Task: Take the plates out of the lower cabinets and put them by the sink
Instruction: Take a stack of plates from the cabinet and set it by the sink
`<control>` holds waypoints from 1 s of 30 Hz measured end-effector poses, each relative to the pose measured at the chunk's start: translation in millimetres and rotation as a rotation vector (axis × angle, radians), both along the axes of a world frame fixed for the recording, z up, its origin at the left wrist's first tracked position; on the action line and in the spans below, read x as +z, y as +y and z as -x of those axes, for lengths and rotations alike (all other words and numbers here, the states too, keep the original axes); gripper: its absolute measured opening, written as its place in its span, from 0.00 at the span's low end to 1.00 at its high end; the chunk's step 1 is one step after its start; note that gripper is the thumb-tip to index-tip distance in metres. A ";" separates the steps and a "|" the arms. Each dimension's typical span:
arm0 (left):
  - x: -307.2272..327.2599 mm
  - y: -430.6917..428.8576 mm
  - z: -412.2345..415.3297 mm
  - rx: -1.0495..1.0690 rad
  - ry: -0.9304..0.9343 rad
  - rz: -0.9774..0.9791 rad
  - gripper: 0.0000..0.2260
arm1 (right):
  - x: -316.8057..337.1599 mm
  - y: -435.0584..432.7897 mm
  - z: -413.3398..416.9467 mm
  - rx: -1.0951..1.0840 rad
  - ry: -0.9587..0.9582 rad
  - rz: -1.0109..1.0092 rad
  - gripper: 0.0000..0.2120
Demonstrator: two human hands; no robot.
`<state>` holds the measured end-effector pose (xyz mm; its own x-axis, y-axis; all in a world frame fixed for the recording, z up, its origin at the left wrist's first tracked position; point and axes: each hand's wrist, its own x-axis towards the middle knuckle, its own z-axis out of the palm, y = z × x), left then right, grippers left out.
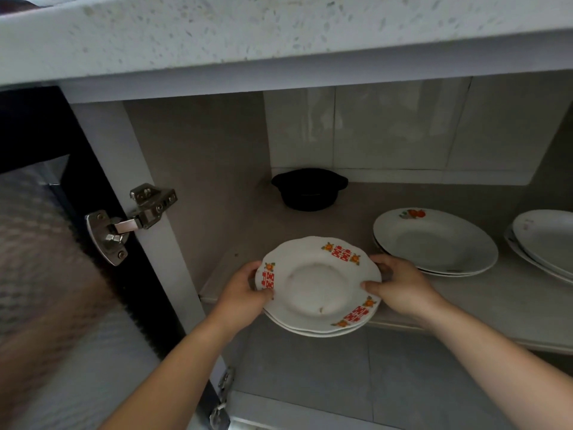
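You hold the small stack of white scalloped ceramic plates with red-and-orange motifs [317, 287] at the front edge of the pale cabinet shelf [483, 299]. Your left hand [245, 293] and right hand [400, 287] pinch opposite rims, thumbs on top, apparently to keep the stack level. The glaze looks glossy and probably slippery.

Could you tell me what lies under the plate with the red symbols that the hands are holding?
Under the red-patterned plate at least one more plate's rim shows; its face is covered.

Red-patterned white plates [319, 287], stacked, level
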<state>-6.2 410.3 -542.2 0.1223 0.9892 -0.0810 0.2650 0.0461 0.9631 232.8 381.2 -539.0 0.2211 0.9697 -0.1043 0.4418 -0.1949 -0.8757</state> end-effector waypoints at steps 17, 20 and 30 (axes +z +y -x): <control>-1.3 -12.0 -2.9 0.075 0.003 0.078 0.20 | 0.3 -10.7 -0.8 -0.051 0.178 0.024 0.22; 1.2 -14.4 -5.1 0.099 0.015 0.078 0.20 | 1.2 -13.9 0.2 -0.045 0.146 0.015 0.21; -3.1 -26.7 -4.2 0.127 0.075 0.029 0.20 | -5.3 -25.5 0.9 -0.070 0.178 -0.022 0.22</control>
